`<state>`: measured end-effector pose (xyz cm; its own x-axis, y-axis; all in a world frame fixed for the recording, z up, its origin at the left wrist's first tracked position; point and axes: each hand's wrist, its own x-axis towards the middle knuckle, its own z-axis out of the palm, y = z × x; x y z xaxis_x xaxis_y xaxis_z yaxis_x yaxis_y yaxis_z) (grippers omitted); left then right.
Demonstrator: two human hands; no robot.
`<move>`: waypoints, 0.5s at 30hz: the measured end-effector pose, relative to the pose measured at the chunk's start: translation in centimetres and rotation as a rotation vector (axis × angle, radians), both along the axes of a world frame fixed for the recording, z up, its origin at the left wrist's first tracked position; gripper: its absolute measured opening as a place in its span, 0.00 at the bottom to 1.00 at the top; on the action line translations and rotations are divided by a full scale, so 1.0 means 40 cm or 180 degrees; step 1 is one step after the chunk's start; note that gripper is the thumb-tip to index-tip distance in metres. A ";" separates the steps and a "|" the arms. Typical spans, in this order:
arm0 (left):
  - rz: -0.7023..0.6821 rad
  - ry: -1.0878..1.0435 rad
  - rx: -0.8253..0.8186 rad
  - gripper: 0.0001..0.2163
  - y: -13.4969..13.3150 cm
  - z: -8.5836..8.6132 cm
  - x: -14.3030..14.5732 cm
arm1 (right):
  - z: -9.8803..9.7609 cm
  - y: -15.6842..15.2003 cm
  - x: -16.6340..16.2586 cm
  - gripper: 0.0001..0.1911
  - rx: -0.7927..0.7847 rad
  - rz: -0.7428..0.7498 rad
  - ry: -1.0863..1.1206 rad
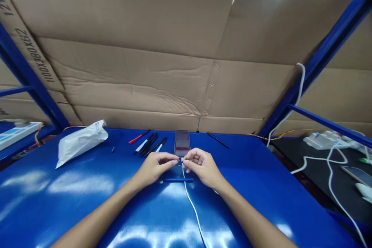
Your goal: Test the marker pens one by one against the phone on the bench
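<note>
My left hand [157, 166] and my right hand [200, 165] meet above the blue table top [255, 186], fingertips pinching the small end of a white cable [182, 159]. The end is too small and too covered to make out. From there the cable [191, 200] runs toward me and off the lower edge. A dark smartphone [182, 143] with a red mark stands just beyond my fingers. A blue pen [178, 180] lies under my hands. Several black and white pens [149, 144] and a red-capped pen [138, 136] lie to the far left.
A white plastic bag [80, 142] lies at the table's left. A black stylus [217, 140] lies far right. Cardboard sheets and blue steel rack beams stand behind. A power strip [17, 135] sits left; a dark bench with white cables [328, 159] lies right.
</note>
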<state>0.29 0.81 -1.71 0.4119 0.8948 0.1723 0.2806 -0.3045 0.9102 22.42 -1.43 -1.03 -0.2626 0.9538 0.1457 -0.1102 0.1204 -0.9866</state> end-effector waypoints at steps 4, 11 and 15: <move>-0.0019 0.0068 0.0066 0.13 -0.007 0.008 0.003 | 0.000 -0.003 0.001 0.17 0.0072 0.0039 -0.0041; 0.0032 0.0233 0.0113 0.14 -0.015 0.014 0.007 | -0.013 0.004 0.006 0.14 0.0395 -0.0131 -0.0260; 0.0079 0.0262 0.0123 0.14 -0.019 0.016 0.009 | -0.010 0.000 0.005 0.13 0.0458 -0.0218 -0.0369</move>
